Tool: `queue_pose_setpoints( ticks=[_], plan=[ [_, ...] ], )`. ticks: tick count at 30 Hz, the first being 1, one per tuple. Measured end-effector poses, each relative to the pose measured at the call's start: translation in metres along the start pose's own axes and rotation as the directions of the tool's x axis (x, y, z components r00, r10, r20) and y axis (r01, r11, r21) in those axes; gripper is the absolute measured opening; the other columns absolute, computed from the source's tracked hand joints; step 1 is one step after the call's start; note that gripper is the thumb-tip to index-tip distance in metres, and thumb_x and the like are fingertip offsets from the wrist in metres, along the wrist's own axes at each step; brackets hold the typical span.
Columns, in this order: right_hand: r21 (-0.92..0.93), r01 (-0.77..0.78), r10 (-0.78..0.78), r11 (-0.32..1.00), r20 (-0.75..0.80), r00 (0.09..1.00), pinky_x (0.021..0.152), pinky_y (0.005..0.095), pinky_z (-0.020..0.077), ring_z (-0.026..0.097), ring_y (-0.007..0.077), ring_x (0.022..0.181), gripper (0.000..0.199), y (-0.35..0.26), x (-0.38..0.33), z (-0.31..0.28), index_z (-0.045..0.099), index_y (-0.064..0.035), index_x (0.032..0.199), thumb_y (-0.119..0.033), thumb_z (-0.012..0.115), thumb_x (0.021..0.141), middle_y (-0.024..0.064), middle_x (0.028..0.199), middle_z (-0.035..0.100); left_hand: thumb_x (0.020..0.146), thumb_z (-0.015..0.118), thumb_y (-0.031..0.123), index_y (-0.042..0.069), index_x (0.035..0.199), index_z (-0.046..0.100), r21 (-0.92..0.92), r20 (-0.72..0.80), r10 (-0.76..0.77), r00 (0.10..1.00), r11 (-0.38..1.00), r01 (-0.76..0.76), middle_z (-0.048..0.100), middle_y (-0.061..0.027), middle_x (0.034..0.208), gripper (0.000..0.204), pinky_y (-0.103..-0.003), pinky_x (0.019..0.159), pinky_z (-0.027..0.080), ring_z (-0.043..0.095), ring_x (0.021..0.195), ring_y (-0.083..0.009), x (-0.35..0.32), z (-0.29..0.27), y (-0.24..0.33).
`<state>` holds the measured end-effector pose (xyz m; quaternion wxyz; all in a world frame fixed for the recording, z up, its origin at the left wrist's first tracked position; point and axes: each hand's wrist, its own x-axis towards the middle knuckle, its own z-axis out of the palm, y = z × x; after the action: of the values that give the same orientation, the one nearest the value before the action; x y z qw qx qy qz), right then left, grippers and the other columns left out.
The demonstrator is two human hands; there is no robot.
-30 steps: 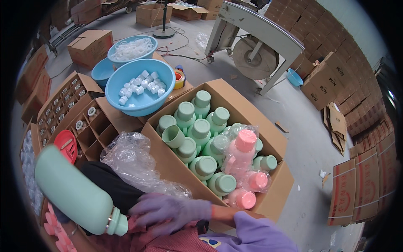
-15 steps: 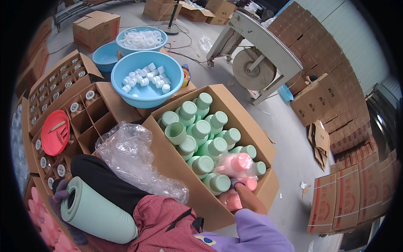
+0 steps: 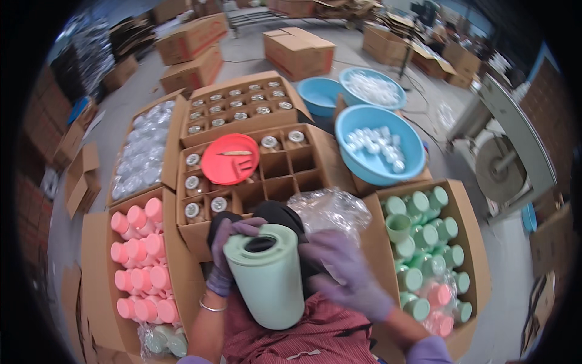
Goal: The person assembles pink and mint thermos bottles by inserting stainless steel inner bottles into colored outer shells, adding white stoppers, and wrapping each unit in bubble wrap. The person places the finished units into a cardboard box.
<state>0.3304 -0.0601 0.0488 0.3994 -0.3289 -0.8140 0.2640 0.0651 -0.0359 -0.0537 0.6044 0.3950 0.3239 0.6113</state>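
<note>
A pale green vacuum flask body (image 3: 270, 282) with a dark round hole in its top stands tilted on my lap. My left hand (image 3: 227, 252), in a purple glove, is closed round its upper left side, fingers at the rim. Just right of the flask is my right hand (image 3: 354, 276), also gloved and blurred by motion. Its fingers look spread, and I see nothing held in them. Beside that hand, a carton (image 3: 476, 261) holds green cups (image 3: 427, 236) and a few pink ones (image 3: 439, 295) in clear plastic.
Pink cups (image 3: 141, 279) fill a carton at left. Ahead, a divided carton (image 3: 279, 165) holds silvery-topped bottles and a red plate (image 3: 225, 173) carrying small tools. Crumpled clear plastic (image 3: 333, 212) lies beyond my right hand. Blue basins (image 3: 412, 142) hold white caps and rings.
The view has swung left. My right hand has left the carton of cups and come over near the flask. The flask now stands more upright in front of me, still in my left hand.
</note>
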Motion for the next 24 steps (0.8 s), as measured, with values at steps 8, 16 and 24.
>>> queue_pose_setpoints(
  ticks=[8,16,24],
  plan=[
    [0.276,-0.113,0.047,0.954,0.235,0.971,0.108,0.0452,0.04,0.055,0.0352,0.121,0.029,0.073,0.067,0.059,0.07,-0.008,0.117,-0.023,0.055,0.096,0.0163,0.121,0.063,0.105,0.041,0.025,-0.007,0.109,0.066,0.442,-0.121,0.44,0.89,0.826,-0.348,0.067,-0.0164,0.118,0.041,-0.039,0.11,0.04,0.06,0.118,-0.0284,-0.046,0.005,0.038],
    [-0.082,-0.096,0.106,0.992,0.133,0.985,0.103,0.0415,0.0452,0.055,0.0355,0.121,0.049,0.117,0.063,0.039,0.06,-0.0026,0.122,-0.022,0.078,0.081,0.0164,0.119,0.06,0.098,0.047,0.044,-0.007,0.124,0.06,0.413,-0.296,0.333,0.895,0.89,-0.194,0.061,-0.0213,0.13,0.059,-0.039,0.109,0.04,0.056,0.125,-0.0321,-0.074,-0.052,0.01],
    [-0.006,-0.168,0.168,0.986,0.077,0.983,0.103,0.0461,0.0437,0.055,0.0374,0.118,0.052,0.069,0.075,0.016,0.061,0.0006,0.121,-0.028,0.076,0.081,0.0178,0.121,0.059,0.096,0.051,0.055,-0.002,0.094,0.069,0.36,-0.029,0.499,0.866,0.814,-0.456,0.064,-0.0228,0.121,0.06,-0.047,0.109,0.039,0.057,0.12,-0.036,-0.062,-0.013,0.059]
  ],
)
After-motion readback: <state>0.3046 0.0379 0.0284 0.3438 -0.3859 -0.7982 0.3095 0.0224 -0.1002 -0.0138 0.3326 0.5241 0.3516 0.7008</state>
